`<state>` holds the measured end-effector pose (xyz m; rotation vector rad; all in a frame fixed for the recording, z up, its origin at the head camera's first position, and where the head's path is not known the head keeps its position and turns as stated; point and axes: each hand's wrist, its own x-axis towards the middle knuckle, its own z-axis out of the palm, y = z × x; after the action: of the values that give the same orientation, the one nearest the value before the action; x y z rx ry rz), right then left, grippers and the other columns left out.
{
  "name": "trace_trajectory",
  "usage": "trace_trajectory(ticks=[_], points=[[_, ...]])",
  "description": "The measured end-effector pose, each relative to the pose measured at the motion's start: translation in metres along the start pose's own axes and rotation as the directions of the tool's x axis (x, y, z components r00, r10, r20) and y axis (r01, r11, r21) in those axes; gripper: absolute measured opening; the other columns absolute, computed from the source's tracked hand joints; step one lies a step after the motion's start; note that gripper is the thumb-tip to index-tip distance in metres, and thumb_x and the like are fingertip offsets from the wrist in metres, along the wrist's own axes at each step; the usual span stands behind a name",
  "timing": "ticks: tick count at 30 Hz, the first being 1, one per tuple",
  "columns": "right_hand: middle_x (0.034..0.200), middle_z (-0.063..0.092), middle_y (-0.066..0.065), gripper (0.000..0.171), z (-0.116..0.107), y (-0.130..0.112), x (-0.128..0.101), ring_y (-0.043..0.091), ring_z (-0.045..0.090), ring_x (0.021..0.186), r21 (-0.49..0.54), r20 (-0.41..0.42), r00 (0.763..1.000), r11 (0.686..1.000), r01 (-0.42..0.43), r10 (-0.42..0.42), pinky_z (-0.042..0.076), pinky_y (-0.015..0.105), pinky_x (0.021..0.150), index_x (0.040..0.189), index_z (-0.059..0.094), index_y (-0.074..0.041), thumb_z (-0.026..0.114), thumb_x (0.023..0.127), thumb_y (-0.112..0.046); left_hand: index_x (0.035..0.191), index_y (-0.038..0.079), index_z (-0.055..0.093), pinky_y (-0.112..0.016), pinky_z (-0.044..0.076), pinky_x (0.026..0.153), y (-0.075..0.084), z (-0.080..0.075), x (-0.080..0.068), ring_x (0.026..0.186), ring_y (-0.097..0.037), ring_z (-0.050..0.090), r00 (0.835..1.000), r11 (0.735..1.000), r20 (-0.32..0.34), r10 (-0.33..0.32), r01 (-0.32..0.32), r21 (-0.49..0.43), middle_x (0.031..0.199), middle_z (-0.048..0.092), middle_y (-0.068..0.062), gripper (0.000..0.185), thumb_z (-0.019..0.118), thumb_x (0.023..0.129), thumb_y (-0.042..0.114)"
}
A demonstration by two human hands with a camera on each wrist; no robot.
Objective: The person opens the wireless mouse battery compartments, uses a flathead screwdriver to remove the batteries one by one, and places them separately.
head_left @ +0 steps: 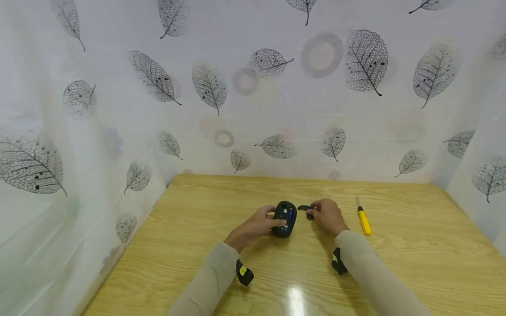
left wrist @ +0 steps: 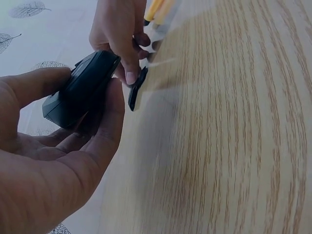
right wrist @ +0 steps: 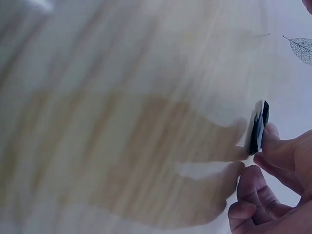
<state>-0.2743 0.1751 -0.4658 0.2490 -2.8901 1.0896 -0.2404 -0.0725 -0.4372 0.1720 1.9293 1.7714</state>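
A black computer mouse (head_left: 285, 219) is gripped in my left hand (head_left: 258, 224), underside toward the head camera, thumb across it. Its battery compartment is uncovered, and a blue battery (head_left: 290, 214) shows inside. In the left wrist view the mouse (left wrist: 83, 90) appears from the side, between the thumb and fingers. Just to the right, my right hand (head_left: 329, 216) pinches a thin black battery cover (head_left: 305, 208) between thumb and fingers, apart from the mouse. The right wrist view shows that cover (right wrist: 259, 127) edge-on at the fingertips.
A screwdriver (head_left: 364, 221) with a yellow handle lies on the wooden table (head_left: 213, 193), right of my right hand. A white curtain (head_left: 245, 114) with a leaf print hangs behind the table and along both sides. Each wrist carries a small black camera (head_left: 244, 273).
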Motion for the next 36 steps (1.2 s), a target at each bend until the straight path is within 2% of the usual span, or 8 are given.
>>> trace_trajectory(ticks=[6,17,29,36], points=[[0.104,0.069,0.024,0.025,-0.01,-0.001,-0.002,0.036,0.066,0.091,-0.038,-0.022,0.999,0.998,0.048,-0.049,0.057,0.052,0.079,0.116,0.069,0.011,0.065,0.096,-0.004,0.143,-0.002,0.046,-0.043,0.058,0.092,0.001,0.0,-0.002,0.11,-0.028,0.066,1.0,1.0,0.006,0.006,-0.006,-0.011,0.124,0.063,-0.019,0.052,0.068,0.098,0.012],[0.108,0.067,0.029,0.031,-0.04,-0.001,-0.012,0.043,0.064,0.097,-0.071,-0.059,0.995,0.995,0.074,-0.078,0.055,0.058,0.083,0.119,0.066,0.012,0.068,0.095,-0.008,0.146,-0.001,0.043,-0.044,0.058,0.092,0.002,0.002,-0.001,0.112,-0.03,0.066,1.0,1.0,0.016,0.012,-0.012,-0.007,0.127,0.062,-0.021,0.055,0.068,0.098,0.011],[0.107,0.067,0.031,0.035,-0.067,0.011,-0.024,0.046,0.064,0.097,-0.15,-0.07,0.996,0.988,0.043,-0.054,0.053,0.062,0.082,0.116,0.065,0.013,0.07,0.094,-0.013,0.142,-0.003,0.046,-0.041,0.059,0.09,-0.003,0.0,0.001,0.108,-0.028,0.067,0.999,0.999,0.033,0.011,-0.01,-0.042,0.125,0.062,-0.02,0.051,0.067,0.098,0.01],[0.11,0.065,0.034,0.04,-0.079,0.024,-0.032,0.048,0.063,0.099,-0.18,-0.069,0.998,0.983,-0.023,0.01,0.051,0.062,0.084,0.117,0.063,0.015,0.071,0.093,-0.016,0.142,-0.001,0.046,-0.041,0.058,0.09,-0.004,0.0,0.002,0.106,-0.026,0.066,0.999,0.999,0.036,0.005,-0.003,-0.049,0.126,0.061,-0.019,0.05,0.067,0.098,0.011]])
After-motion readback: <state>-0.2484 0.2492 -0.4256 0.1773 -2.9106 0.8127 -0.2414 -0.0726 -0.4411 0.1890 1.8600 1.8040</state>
